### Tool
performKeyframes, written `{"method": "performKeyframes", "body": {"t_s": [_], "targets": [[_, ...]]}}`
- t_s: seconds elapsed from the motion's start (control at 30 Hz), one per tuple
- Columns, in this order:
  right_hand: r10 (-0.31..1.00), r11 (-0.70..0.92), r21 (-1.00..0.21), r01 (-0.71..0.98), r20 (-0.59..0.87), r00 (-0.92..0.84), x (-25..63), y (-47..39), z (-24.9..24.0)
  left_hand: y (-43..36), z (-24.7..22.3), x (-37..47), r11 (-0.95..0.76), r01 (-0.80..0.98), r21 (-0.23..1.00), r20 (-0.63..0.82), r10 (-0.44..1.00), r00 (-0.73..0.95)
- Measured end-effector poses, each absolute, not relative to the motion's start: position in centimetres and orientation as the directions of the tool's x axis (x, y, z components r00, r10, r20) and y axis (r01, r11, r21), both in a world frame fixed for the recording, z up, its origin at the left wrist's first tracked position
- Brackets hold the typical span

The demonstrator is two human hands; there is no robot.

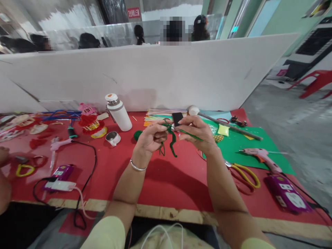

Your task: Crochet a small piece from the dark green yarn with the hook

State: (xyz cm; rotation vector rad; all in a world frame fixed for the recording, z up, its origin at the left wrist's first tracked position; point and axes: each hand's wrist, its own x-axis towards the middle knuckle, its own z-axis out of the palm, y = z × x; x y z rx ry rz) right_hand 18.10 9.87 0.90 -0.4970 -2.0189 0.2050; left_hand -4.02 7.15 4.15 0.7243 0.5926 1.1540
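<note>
My left hand [153,135] pinches a small dark green yarn piece [173,142] between thumb and fingertips, above the red table. One curled green strip of it hangs down, and thin loops of green yarn [162,149] dangle below my left fingers. Facing it, my right hand [196,133] has its fingers closed on a thin green stick [190,135], whose tip reaches toward the yarn piece; whether it is a hook I cannot tell. A green yarn ball [138,135] rests beside my left hand. Behind my right fingertips sits a small black block [177,118].
Left of my hands stand a white thermos [119,114] and a metal cup [113,138]. Scissors [243,176], a pink glue gun [261,155] and a purple power pack [286,193] lie to the right. A white partition [160,79] borders the back. Another person's arm [3,180] shows at far left.
</note>
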Motion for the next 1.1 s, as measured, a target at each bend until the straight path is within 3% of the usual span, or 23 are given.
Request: {"method": "performKeyframes", "body": {"t_s": [0.23, 0.43, 0.87, 1.1], "targets": [[0.493, 0.868, -0.452, 0.205, 0.740, -0.457, 18.4, 8.7, 2.3, 7.6, 3.8, -4.5, 0.240, -0.552, 0.799, -0.032, 0.933, 0.360], [0.513, 0.835, -0.538, 0.113, 0.688, -0.514, 19.0, 8.1, 3.4, 7.8, 3.4, -5.1, 0.344, -0.486, 0.804, -0.075, 0.868, 0.492], [0.459, 0.861, -0.503, 0.075, 0.704, -0.543, 19.7, 7.9, 3.9, 7.9, 3.0, -5.1, 0.413, -0.453, 0.790, -0.103, 0.818, 0.566], [0.602, 0.667, -0.728, -0.158, 0.652, -0.461, 17.8, 8.5, 2.4, 7.4, 3.0, -4.1, 0.280, -0.520, 0.807, -0.031, 0.900, 0.435]]}}
